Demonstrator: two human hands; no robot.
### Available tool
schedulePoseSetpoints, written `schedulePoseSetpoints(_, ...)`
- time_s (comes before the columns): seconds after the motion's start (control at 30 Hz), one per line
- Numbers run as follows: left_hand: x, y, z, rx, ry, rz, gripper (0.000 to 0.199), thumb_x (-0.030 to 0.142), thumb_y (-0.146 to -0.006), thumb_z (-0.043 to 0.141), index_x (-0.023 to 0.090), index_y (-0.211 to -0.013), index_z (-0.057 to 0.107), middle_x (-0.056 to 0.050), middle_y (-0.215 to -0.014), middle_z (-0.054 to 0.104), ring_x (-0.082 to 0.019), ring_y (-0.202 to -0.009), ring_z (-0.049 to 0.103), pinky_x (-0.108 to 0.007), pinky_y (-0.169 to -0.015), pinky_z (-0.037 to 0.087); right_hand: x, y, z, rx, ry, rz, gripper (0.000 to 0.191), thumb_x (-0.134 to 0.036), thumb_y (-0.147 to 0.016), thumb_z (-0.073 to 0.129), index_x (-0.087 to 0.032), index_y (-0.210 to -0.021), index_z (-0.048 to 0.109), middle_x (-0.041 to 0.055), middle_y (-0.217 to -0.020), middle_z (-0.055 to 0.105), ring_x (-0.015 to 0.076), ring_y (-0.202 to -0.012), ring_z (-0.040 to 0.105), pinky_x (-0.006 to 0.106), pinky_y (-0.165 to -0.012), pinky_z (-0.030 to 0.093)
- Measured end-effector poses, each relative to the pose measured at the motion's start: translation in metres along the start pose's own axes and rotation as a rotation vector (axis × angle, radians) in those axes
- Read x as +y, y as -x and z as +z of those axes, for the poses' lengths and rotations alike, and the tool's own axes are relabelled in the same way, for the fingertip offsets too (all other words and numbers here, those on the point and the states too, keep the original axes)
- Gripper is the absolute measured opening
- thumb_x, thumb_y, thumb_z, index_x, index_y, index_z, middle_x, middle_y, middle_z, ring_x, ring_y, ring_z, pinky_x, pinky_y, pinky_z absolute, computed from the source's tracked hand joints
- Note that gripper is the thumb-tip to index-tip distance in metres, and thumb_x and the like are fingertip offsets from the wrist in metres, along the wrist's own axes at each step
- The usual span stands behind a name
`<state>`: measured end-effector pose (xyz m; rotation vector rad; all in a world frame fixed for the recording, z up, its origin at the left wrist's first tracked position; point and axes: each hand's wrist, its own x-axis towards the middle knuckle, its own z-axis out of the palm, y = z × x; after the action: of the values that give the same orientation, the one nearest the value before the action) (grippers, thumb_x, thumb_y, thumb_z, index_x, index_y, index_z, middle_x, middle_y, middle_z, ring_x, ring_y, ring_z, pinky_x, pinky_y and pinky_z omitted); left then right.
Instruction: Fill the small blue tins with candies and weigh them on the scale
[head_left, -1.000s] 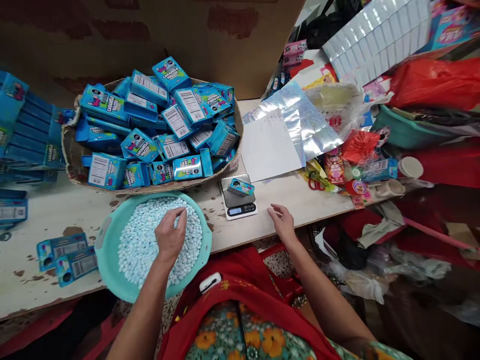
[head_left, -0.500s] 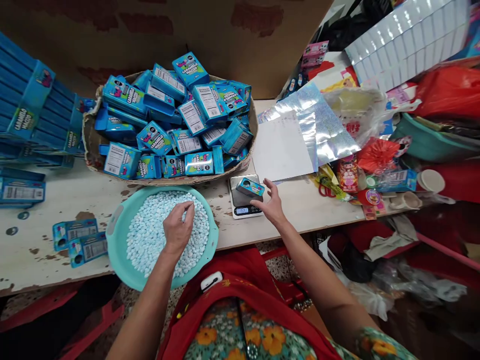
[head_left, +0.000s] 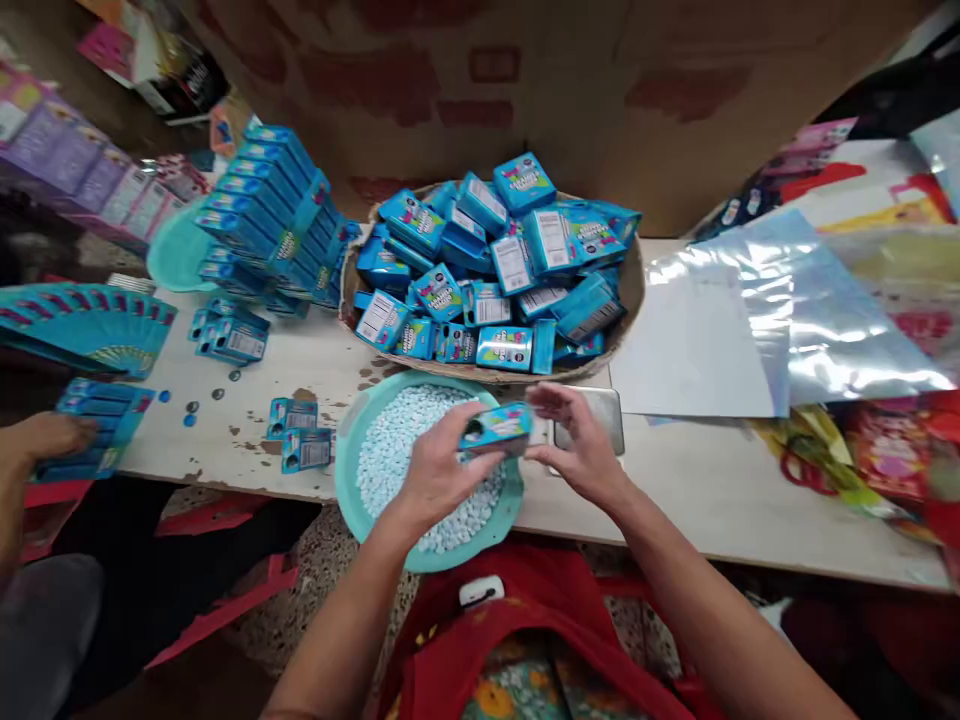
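A small blue candy box (head_left: 496,428) is gripped at its left end by my left hand (head_left: 442,465), above the right side of the turquoise basin (head_left: 349,430). White-blue candies (head_left: 405,430) fill much of that basin. My right hand (head_left: 581,445) is at the box's right end, thumb and fingers apart; blur hides whether they touch it. Behind that hand, the digital scale (head_left: 609,415) is partly covered, its plate bare where visible. A cut-down carton (head_left: 632,310) heaped with blue candy boxes stands just beyond the basin.
Two blue boxes (head_left: 306,450) lie left of the basin. Stacked blue boxes (head_left: 262,210) rise farther left. Another person's hand (head_left: 64,437) holds blue boxes at the left edge. White paper (head_left: 690,345) and shiny sheets (head_left: 840,310) lie to the right.
My left hand has come up out of the candies and now grips the box, which was on the scale. My right hand is beside its end. The view has swung left.
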<state>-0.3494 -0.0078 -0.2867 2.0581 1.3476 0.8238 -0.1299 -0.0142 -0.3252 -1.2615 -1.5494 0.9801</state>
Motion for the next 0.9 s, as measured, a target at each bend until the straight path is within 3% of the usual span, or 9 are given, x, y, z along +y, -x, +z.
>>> schedulePoseSetpoints(0.1,-0.043,0.003,-0.059,0.43,-0.223,-0.307,0.051,0.044,-0.069,0.073,0.021,-0.11,0.053,-0.005,-0.098,0.062,-0.02,-0.085,0.061,-0.035,-0.076,0.05,0.009,-0.034,0.008,0.223,0.076,-0.004,0.054,-0.04,-0.082,0.065,-0.026,-0.13,0.044,0.0104,-0.127,0.052,0.0231,-0.111,0.055,0.04,-0.09,0.05)
schedulePoseSetpoints(0.2,-0.118,-0.008,-0.105,0.712,-0.405,-0.601,0.058,0.049,-0.065,0.072,0.019,-0.111,0.051,-0.006,-0.091,0.059,-0.027,-0.086,0.059,-0.047,-0.079,0.046,0.028,-0.069,0.004,0.293,0.326,-0.112,0.037,-0.039,-0.083,0.063,-0.023,-0.116,0.056,0.0099,-0.115,0.058,0.0239,-0.108,0.056,0.042,-0.092,0.048)
schedulePoseSetpoints(0.27,-0.17,-0.02,-0.12,0.714,-0.421,-0.702,0.057,0.049,-0.066,0.069,0.018,-0.11,0.05,-0.008,-0.088,0.057,-0.034,-0.092,0.058,-0.055,-0.081,0.042,0.041,-0.091,0.001,0.26,0.474,-0.183,0.031,-0.038,-0.084,0.061,-0.021,-0.11,0.059,0.0106,-0.111,0.06,0.0254,-0.108,0.054,0.044,-0.095,0.046)
schedulePoseSetpoints(0.37,-0.232,-0.032,-0.123,0.527,-0.468,-0.747,0.045,0.052,-0.069,0.062,0.018,-0.097,0.053,-0.008,-0.079,0.056,-0.042,-0.096,0.057,-0.064,-0.08,0.036,0.053,-0.122,-0.001,0.288,0.639,-0.219,0.031,-0.035,-0.084,0.06,-0.019,-0.111,0.06,0.0127,-0.115,0.059,0.0276,-0.11,0.052,0.047,-0.096,0.044)
schedulePoseSetpoints(0.5,-0.277,-0.027,-0.115,0.458,-0.722,-0.715,0.039,0.056,-0.072,0.054,0.017,-0.072,0.051,-0.012,-0.082,0.061,-0.047,-0.105,0.052,-0.069,-0.078,0.032,0.048,-0.164,-0.016,0.399,0.755,-0.267,0.046,-0.033,-0.081,0.062,-0.018,-0.124,0.052,0.0146,-0.129,0.051,0.0295,-0.121,0.043,0.049,-0.103,0.036)
schedulePoseSetpoints(0.6,-0.279,-0.019,-0.111,0.507,-0.838,-0.703,0.039,0.056,-0.074,0.051,0.018,-0.081,0.057,-0.012,-0.1,0.064,-0.043,-0.107,0.052,-0.068,-0.079,0.036,0.037,-0.196,-0.037,0.455,0.743,-0.258,0.051,-0.037,-0.083,0.059,-0.017,-0.129,0.047,0.0151,-0.133,0.048,0.0283,-0.126,0.04,0.048,-0.107,0.032)
schedulePoseSetpoints(0.67,-0.263,-0.015,-0.104,0.568,-0.827,-0.622,0.044,0.058,-0.076,0.05,0.022,-0.098,0.059,-0.012,-0.111,0.063,-0.042,-0.108,0.052,-0.067,-0.081,0.038,0.034,-0.219,-0.046,0.497,0.691,-0.161,0.059,-0.045,-0.081,0.059,-0.016,-0.13,0.045,0.0169,-0.132,0.048,0.0299,-0.126,0.041,0.049,-0.105,0.032)
schedulePoseSetpoints(0.8,-0.198,-0.001,-0.062,0.563,-0.628,-0.313,0.041,0.048,-0.084,0.048,0.022,-0.114,0.057,-0.012,-0.112,0.062,-0.034,-0.107,0.056,-0.055,-0.091,0.044,0.039,-0.261,-0.038,0.495,0.629,0.142,0.088,-0.06,-0.062,0.072,-0.009,-0.128,0.045,0.0246,-0.13,0.048,0.04,-0.124,0.04,0.059,-0.101,0.031)
schedulePoseSetpoints(0.9,-0.154,0.021,-0.018,0.424,-0.486,-0.186,0.035,0.04,-0.087,0.049,0.02,-0.113,0.058,-0.011,-0.107,0.064,-0.03,-0.104,0.058,-0.046,-0.093,0.045,0.041,-0.27,-0.029,0.441,0.612,0.22,0.091,-0.049,-0.052,0.08,-0.009,-0.126,0.046,0.0244,-0.132,0.048,0.0426,-0.125,0.038,0.064,-0.102,0.026)
